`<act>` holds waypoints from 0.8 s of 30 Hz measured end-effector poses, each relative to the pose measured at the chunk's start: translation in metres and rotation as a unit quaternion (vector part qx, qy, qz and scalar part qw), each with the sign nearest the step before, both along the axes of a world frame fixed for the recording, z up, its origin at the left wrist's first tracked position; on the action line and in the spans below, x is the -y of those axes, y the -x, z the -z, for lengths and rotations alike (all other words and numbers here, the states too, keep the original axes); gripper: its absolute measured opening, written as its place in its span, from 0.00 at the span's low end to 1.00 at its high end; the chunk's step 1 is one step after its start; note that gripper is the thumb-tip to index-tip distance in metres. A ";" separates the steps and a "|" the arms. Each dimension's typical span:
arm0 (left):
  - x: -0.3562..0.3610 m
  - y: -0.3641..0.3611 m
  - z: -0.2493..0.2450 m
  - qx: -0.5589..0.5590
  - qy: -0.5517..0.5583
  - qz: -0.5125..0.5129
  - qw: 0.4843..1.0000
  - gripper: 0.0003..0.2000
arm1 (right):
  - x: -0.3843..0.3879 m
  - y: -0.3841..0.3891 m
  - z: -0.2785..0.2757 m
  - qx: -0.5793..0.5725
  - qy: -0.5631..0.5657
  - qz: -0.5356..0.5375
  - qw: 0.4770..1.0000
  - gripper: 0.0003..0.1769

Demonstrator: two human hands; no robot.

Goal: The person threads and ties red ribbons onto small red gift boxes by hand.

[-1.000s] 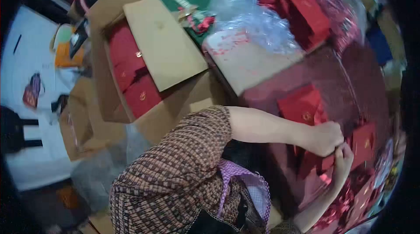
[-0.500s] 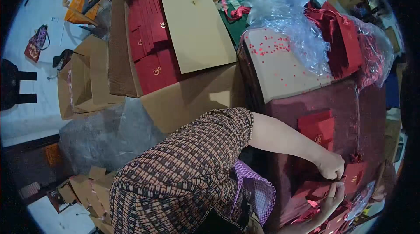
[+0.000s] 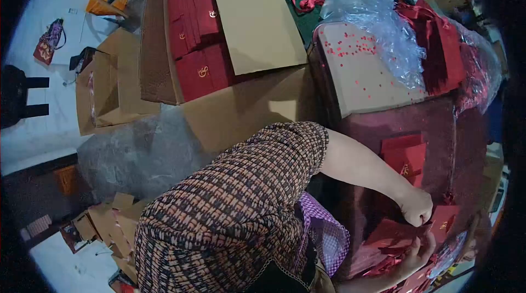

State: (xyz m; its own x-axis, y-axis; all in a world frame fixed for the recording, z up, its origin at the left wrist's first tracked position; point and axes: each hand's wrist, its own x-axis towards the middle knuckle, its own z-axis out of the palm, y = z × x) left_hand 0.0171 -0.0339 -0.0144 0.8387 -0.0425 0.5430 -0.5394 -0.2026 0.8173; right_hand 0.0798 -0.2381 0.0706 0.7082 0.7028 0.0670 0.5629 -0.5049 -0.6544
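To the left of your left hand (image 3: 417,207), a red bag with a gold emblem (image 3: 406,153) lies on the maroon surface (image 3: 383,120), your forearm crossing near its closest edge. Farther left are a pale surface (image 3: 361,93) sprinkled with red dots and a heap of clear plastic (image 3: 370,22); well to the left and back sits a cardboard box (image 3: 152,46) of red bags. Red strips (image 3: 378,267) crowd your right hand (image 3: 419,257).

The red piece (image 3: 390,233) you work at lies just beside both hands, on your body's side of them. Its visible part runs outward toward your fingers, though your hands cover its far end.

Your left hand is curled into a fist; what it grips is hidden. Your right hand is partly open, fingers loosely bent close to that fist; you cannot tell whether it holds anything.
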 end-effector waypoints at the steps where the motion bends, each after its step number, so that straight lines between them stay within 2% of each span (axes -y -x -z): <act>1: 0.001 0.000 0.001 -0.001 0.005 -0.002 1.000 0.11 | 0.000 -0.006 0.002 -0.001 0.005 -0.002 1.000 0.20; 3: 0.004 0.001 0.001 0.021 0.002 -0.004 1.000 0.12 | 0.000 -0.014 0.005 0.124 -0.002 -0.083 0.989 0.26; 4: 0.003 0.002 0.000 0.032 0.000 -0.005 0.999 0.12 | -0.001 -0.016 0.005 0.123 0.000 -0.084 0.989 0.26; 6: 0.001 0.001 -0.001 0.000 -0.007 0.008 1.000 0.12 | -0.007 -0.018 0.005 0.188 0.042 -0.163 0.968 0.27; 7: 0.002 -0.003 0.000 -0.011 -0.008 0.020 1.000 0.12 | -0.009 -0.015 0.006 0.142 0.025 -0.147 0.979 0.26; 9: 0.001 -0.003 -0.001 -0.022 -0.008 0.030 0.999 0.11 | -0.013 -0.004 0.008 0.126 -0.005 -0.119 0.985 0.26; 11: -0.002 0.007 -0.008 -0.033 0.127 0.079 0.988 0.10 | -0.017 0.004 0.005 0.110 -0.036 -0.088 0.989 0.26; 13: -0.003 0.003 -0.006 -0.022 0.110 0.079 0.991 0.10 | -0.020 0.006 -0.004 0.113 0.020 -0.124 0.986 0.24; 16: 0.000 -0.005 -0.001 0.008 0.087 0.064 0.994 0.09 | -0.023 0.009 0.003 0.087 -0.014 -0.095 0.992 0.20; 17: 0.003 -0.007 0.001 0.023 0.084 0.046 0.995 0.09 | -0.016 0.002 0.005 0.111 0.023 -0.091 0.989 0.19; 18: 0.001 -0.009 0.001 0.018 0.063 0.063 0.996 0.09 | -0.017 0.007 0.004 0.123 0.022 -0.086 0.989 0.18; 19: -0.001 -0.005 0.000 0.021 0.068 0.057 0.996 0.09 | -0.025 0.014 0.004 0.053 -0.035 -0.096 0.993 0.16; 22: -0.003 0.006 -0.001 0.011 0.115 0.080 0.990 0.11 | -0.031 0.021 0.000 0.079 -0.019 -0.092 0.992 0.15; 23: -0.013 0.016 -0.009 -0.027 0.060 0.072 0.995 0.11 | -0.034 0.020 -0.002 0.080 0.003 -0.118 0.990 0.15; 24: -0.014 0.017 -0.008 -0.045 0.071 0.089 0.992 0.12 | -0.035 0.024 -0.003 -0.016 -0.036 -0.089 0.995 0.14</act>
